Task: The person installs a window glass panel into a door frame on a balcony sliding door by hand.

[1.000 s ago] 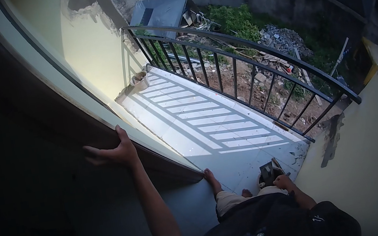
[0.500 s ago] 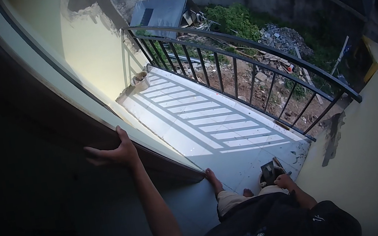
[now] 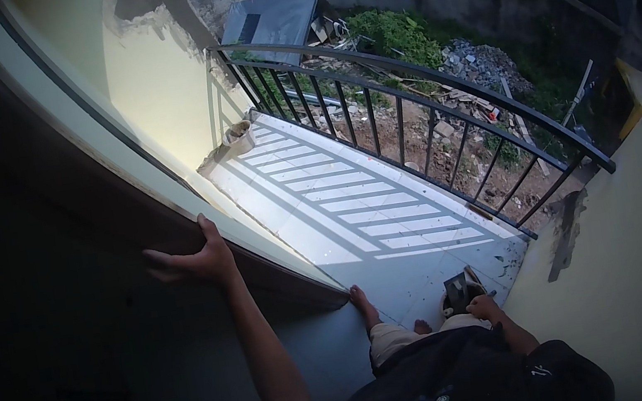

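My left hand (image 3: 200,257) grips the dark edge of the door frame (image 3: 106,197), thumb on the pale side and fingers on the shaded side. Low in front of my body is a small bucket (image 3: 446,311), partly hidden by my shorts and hand. A flat grey trowel blade (image 3: 457,290) sticks up from it. My right hand (image 3: 485,309) is closed at the bucket's right rim; exactly what part its fingers wrap is hard to see.
A black metal railing (image 3: 370,113) bounds the tiled balcony floor (image 3: 317,230), with rubble and plants below. A pale bucket (image 3: 239,138) stands in the far left corner. Patched yellow walls (image 3: 623,253) flank the balcony. My bare feet (image 3: 364,309) are at the threshold.
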Demonstrator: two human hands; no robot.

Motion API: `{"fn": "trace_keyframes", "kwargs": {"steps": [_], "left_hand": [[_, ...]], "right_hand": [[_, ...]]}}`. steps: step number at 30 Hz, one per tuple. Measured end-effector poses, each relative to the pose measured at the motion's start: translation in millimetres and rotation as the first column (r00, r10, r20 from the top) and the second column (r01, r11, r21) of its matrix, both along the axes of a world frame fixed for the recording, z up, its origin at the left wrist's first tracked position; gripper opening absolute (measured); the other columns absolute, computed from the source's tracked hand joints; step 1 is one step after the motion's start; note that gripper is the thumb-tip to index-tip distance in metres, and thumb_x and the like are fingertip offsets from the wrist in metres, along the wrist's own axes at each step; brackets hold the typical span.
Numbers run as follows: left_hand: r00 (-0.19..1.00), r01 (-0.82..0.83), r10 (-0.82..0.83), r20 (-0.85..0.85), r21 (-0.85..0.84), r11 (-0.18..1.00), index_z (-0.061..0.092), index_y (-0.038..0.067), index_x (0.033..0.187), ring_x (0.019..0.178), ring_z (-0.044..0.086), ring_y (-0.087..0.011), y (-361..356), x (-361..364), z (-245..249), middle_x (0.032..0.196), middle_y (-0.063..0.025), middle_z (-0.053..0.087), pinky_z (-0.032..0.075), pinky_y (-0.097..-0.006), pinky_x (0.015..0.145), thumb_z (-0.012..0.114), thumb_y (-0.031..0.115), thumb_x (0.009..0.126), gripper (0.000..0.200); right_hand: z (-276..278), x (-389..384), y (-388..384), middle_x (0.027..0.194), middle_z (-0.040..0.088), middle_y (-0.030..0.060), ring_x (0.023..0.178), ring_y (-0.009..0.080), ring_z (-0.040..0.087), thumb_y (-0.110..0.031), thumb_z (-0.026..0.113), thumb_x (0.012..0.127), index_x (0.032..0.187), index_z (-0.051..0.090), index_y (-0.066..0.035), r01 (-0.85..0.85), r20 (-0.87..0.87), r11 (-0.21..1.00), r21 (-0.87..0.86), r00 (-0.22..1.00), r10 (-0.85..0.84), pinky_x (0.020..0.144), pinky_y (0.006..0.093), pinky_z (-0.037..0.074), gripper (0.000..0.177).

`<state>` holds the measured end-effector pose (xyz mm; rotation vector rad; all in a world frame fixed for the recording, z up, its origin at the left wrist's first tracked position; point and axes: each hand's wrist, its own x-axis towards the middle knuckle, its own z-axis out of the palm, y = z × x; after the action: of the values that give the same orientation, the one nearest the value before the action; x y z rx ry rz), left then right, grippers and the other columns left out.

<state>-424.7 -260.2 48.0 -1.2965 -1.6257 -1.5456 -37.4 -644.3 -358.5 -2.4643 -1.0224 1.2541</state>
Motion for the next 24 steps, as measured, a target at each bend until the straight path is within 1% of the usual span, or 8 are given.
{"fn": "trace_keyframes", "kwargs": {"steps": [3, 8, 10, 16, 24], "left_hand": [[1.0, -0.013, 0.013, -0.009, -0.002, 1.0, 0.016, 0.009, 0.145, 0.129, 0.021, -0.0487, 0, 0, 0, 0.141, -0.0332, 0.014, 0.024, -0.0614, 0.102, 0.078, 0.041, 0.066, 0.105], [1.0, 0.01, -0.01, -0.016, 0.017, 1.0, 0.015, 0.008, 0.145, 0.129, 0.021, -0.0485, 1, -1, -1, 0.141, -0.033, 0.014, 0.024, -0.0617, 0.102, 0.077, 0.041, 0.067, 0.105], [1.0, 0.011, -0.011, -0.015, 0.013, 1.0, 0.015, 0.008, 0.145, 0.129, 0.021, -0.0485, 1, -1, -1, 0.141, -0.033, 0.014, 0.024, -0.0616, 0.102, 0.077, 0.04, 0.067, 0.105], [1.0, 0.01, -0.01, -0.019, 0.01, 1.0, 0.015, 0.008, 0.145, 0.129, 0.022, -0.0482, 0, -1, 0, 0.141, -0.0331, 0.014, 0.024, -0.0613, 0.102, 0.077, 0.039, 0.067, 0.105], [1.0, -0.007, 0.007, -0.023, 0.004, 1.0, 0.015, 0.007, 0.145, 0.128, 0.023, -0.0481, 0, -1, 0, 0.14, -0.0331, 0.015, 0.023, -0.0616, 0.102, 0.078, 0.04, 0.066, 0.105]], "right_hand": [[2, -1, 1, 0.09, 0.068, 0.0155, 0.089, 0.032, 0.064, -0.036, 0.064, 0.071, 0.086, 0.072, -0.008, -0.014, 0.014, 1.0, 0.004, 1.0, 0.014, 0.084, 0.0402, 0.049, 0.032], [3, -1, 1, 0.091, 0.067, 0.0155, 0.09, 0.0322, 0.064, -0.035, 0.064, 0.071, 0.086, 0.072, -0.008, -0.024, 0.035, 1.0, 0.008, 0.999, 0.023, 0.085, 0.0402, 0.049, 0.032], [3, -1, 1, 0.092, 0.067, 0.0154, 0.09, 0.0324, 0.064, -0.035, 0.064, 0.071, 0.085, 0.072, -0.008, -0.07, 0.043, 0.997, 0.034, 0.997, 0.068, 0.085, 0.0404, 0.049, 0.032], [8, -2, 2, 0.091, 0.067, 0.0154, 0.09, 0.0322, 0.063, -0.035, 0.064, 0.071, 0.085, 0.072, -0.009, -0.024, 0.014, 1.0, -0.006, 1.0, 0.024, 0.085, 0.0405, 0.049, 0.031], [-7, 1, 0, 0.09, 0.067, 0.0159, 0.088, 0.0322, 0.064, -0.036, 0.063, 0.071, 0.085, 0.072, -0.008, -0.039, 0.03, 0.999, 0.002, 0.999, 0.039, 0.083, 0.0406, 0.05, 0.033]]}}
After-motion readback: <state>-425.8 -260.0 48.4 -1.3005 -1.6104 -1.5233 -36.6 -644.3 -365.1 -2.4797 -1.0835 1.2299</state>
